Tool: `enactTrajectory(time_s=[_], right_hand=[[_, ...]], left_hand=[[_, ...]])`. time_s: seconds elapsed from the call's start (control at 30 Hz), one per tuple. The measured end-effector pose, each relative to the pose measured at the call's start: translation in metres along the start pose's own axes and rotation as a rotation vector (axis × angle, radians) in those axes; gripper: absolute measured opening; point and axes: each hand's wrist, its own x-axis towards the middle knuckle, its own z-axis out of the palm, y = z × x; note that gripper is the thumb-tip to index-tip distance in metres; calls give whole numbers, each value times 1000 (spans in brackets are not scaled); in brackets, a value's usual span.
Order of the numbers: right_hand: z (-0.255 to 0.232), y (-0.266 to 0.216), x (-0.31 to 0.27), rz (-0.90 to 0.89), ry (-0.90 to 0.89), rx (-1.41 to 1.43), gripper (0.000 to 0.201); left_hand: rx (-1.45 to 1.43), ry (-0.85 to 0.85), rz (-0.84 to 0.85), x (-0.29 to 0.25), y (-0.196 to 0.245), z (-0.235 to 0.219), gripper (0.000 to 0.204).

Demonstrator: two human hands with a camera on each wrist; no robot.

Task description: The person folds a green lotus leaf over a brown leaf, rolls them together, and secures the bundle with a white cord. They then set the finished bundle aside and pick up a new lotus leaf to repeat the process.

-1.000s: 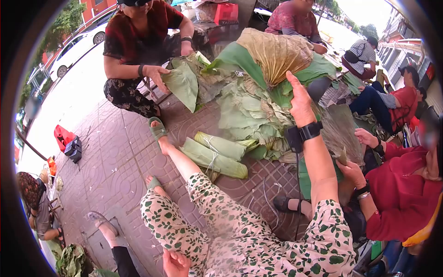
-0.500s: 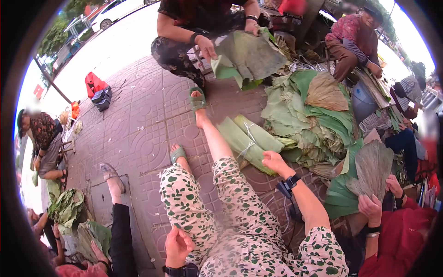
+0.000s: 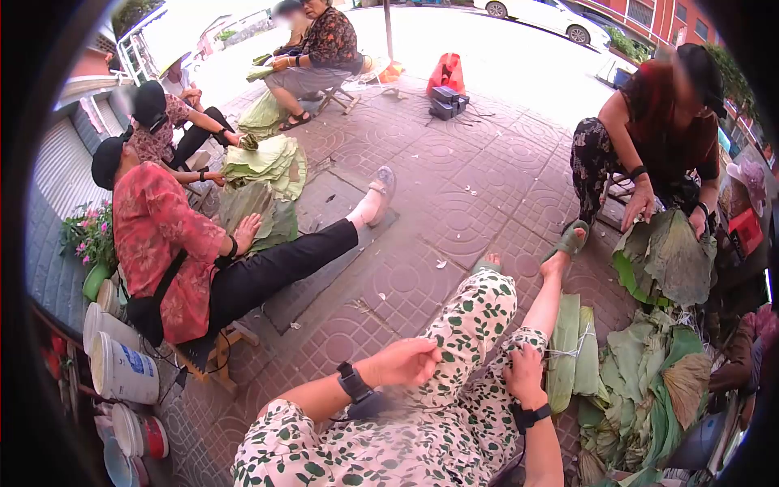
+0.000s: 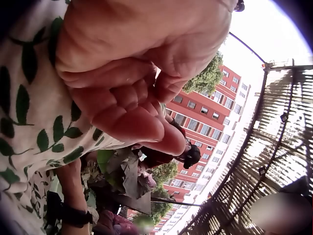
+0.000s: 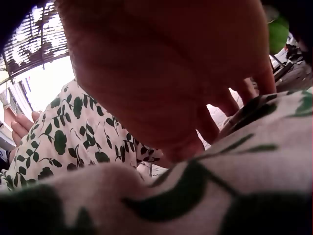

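My left hand (image 3: 406, 362) lies against the patterned trousers (image 3: 479, 312) in the head view, its fingers loosely curled round nothing. The left wrist view shows that palm (image 4: 142, 63) close up, fingers slightly bent. My right hand (image 3: 526, 375) rests on the other trouser leg with its fingers spread, and in the right wrist view the same hand (image 5: 166, 73) is dark against the cloth. Beyond the right hand lie tied bundles of long green leaves (image 3: 564, 353), and beside them a broad heap of large leaves (image 3: 641, 381). Neither hand touches the leaves.
A person in a red patterned shirt (image 3: 174, 243) sits at the left with leaves, near white buckets (image 3: 122, 369). Another crouches at the right, handling a large leaf (image 3: 677, 256). A black box (image 3: 446, 104) and a red bag (image 3: 446, 73) stand on the paving.
The head view has swung left, bringing the seated people and buckets into sight. My right hand, earlier stretched out over the leaves, has come down onto the trouser leg.
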Motion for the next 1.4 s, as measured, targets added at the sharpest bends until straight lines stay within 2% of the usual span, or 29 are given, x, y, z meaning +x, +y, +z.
enactTrajectory(time_s=[0.1, 0.17, 0.23, 0.27, 0.37, 0.43, 0.5, 0.57, 0.63, 0.7, 0.73, 0.8, 0.83, 0.87, 0.9, 0.93, 0.97, 1.03, 1.07, 1.13, 1.17, 1.23, 1.33, 1.4], right_hand=[[-6, -8, -5, 78, -88, 10, 34], [3, 3, -14, 49, -38, 13, 38], [12, 10, -20, -6, 52, 2, 42], [14, 10, -22, 26, 33, 10, 43], [18, 12, -26, 45, 62, 19, 44], [21, 13, -28, 66, 88, 16, 44], [17, 9, -27, 74, 89, 81, 43], [14, 8, -27, 125, 82, 95, 43], [14, 11, -29, 127, 70, 135, 46], [12, 10, -31, 157, 70, 174, 47], [14, 11, -31, 161, 72, 169, 48], [13, 13, -33, 150, 69, 174, 48], [12, 15, -33, 122, 75, 165, 48], [4, 16, -29, 140, 69, 165, 48], [-10, 13, -25, 182, -5, 357, 47], [-26, 8, -20, 221, -78, 551, 45], [-40, -1, -14, 231, -80, 554, 45], [-69, -29, -1, 230, 37, 889, 41], [-86, -47, 3, 240, 36, 890, 41], [-112, -84, 12, 162, 235, 1056, 37], [-111, -93, 18, 171, 239, 1054, 37], [-109, -107, 27, -99, 485, 751, 31], [-88, -119, 35, -113, 594, 676, 25], [-89, -129, 32, -76, 566, 701, 23]], left_hand=[[91, -4, 45, 0, -4, 1, 29], [122, -10, 43, -1, -4, 4, 28], [183, 58, 25, -2, 0, 13, 27], [189, 46, 19, 0, 3, 12, 27], [85, -7, -103, 9, 18, 14, 25], [20, 41, -209, 18, 28, 25, 25], [56, -16, -231, 26, 38, 40, 23], [310, 42, -38, 36, 46, 62, 22], [664, 88, 227, 42, 54, 90, 23], [856, 13, 553, 60, 47, 96, 29], [848, 4, 522, 64, 51, 100, 29], [1758, 84, 1160, 66, 57, 107, 41], [1750, 66, 1142, 71, 54, 102, 41], [1775, 77, 1041, 78, 51, 95, 45], [1800, 90, 944, 81, 49, 90, 49], [1903, 99, 943, 81, 48, 89, 53], [1901, 90, 934, 81, 47, 88, 53], [1996, 88, 1007, 83, 44, 86, 57], [1993, 80, 999, 85, 42, 85, 57], [2028, 90, 1004, 88, 41, 86, 60], [2025, 79, 1000, 89, 38, 86, 60], [2009, 93, 1099, 92, 32, 88, 54], [2033, 100, 1148, 97, 23, 83, 53], [2054, 98, 1145, 97, 21, 81, 53]])
